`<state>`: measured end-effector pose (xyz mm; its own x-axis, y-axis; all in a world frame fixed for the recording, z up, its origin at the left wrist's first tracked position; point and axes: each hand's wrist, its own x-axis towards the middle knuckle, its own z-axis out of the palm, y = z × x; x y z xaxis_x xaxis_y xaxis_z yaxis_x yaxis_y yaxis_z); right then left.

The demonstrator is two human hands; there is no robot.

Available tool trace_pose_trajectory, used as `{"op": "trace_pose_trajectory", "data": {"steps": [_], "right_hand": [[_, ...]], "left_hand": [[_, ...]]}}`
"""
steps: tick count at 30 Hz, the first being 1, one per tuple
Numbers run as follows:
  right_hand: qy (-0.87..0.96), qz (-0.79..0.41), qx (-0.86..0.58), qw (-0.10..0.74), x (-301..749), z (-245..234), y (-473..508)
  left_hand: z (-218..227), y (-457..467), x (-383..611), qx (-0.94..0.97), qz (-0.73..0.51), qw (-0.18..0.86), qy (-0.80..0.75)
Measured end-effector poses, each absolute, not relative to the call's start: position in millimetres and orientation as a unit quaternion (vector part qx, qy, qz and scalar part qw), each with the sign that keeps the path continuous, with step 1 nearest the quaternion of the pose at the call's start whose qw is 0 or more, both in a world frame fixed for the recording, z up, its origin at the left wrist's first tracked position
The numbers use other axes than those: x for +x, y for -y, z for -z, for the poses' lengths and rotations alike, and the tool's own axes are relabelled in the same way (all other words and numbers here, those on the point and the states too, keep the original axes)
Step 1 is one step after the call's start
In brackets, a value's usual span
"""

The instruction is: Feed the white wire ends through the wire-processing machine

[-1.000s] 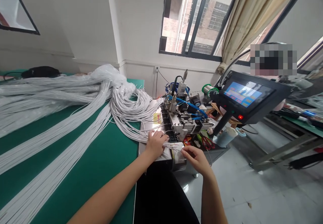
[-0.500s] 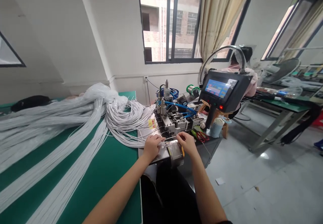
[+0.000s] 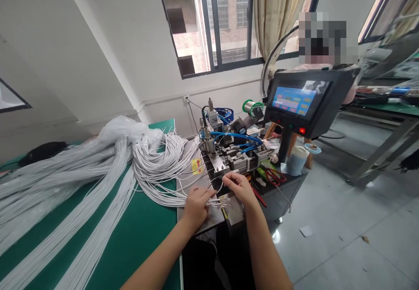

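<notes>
My left hand [image 3: 197, 206] lies over a bundle of thin white cables [image 3: 170, 197] on the metal plate, its fingers closed round them. Their stripped, fine-ended tips [image 3: 222, 203] stick out to the right of my fingers. My right hand [image 3: 240, 189] pinches a single white cable [image 3: 220, 187], which bends up between my two hands. Its tip is hidden by my fingers. Just beyond my right hand stands a bench machine [image 3: 229, 152] with metal cylinders and blue air hoses. A metal block [image 3: 235, 213] sits below my right wrist.
A control screen [image 3: 294, 100] stands at the right on a post. Red-handled scissors [image 3: 275, 176], red-handled pliers [image 3: 259, 196] and a white cup [image 3: 296, 162] lie near it. Long cable bundles [image 3: 94, 220] cover the green table [image 3: 147, 242]. Another person [image 3: 350, 93] sits behind the screen.
My right hand has lifted a cable up from the bundle towards the machine, bending it. My left hand stays on the bundle. The view has tilted and moved closer to the machine.
</notes>
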<state>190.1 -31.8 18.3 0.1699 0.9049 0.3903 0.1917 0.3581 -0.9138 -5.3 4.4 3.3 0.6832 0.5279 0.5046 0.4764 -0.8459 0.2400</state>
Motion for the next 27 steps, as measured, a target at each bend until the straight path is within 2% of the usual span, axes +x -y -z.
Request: {"op": "trace_pose_trajectory", "data": {"steps": [3,11,21,27], "right_hand": [[0.553,-0.277,-0.516,0.592,197.6,-8.2,35.1],[0.577,-0.243,-0.580,0.520,214.3,11.3,35.4],[0.500,-0.411,-0.528,0.550,213.0,29.2,20.2],[0.446,-0.448,-0.522,0.573,206.6,37.9,14.0]], "left_hand": [[-6.3,-2.8,-5.2,0.919,-0.272,0.049,-0.281],[-7.5,-1.9,-2.7,0.926,-0.230,0.018,-0.299],[-10.4,-0.9,-0.6,0.922,-0.195,0.023,-0.333],[-7.4,-1.7,-1.8,0.920,-0.201,0.018,-0.337]]}}
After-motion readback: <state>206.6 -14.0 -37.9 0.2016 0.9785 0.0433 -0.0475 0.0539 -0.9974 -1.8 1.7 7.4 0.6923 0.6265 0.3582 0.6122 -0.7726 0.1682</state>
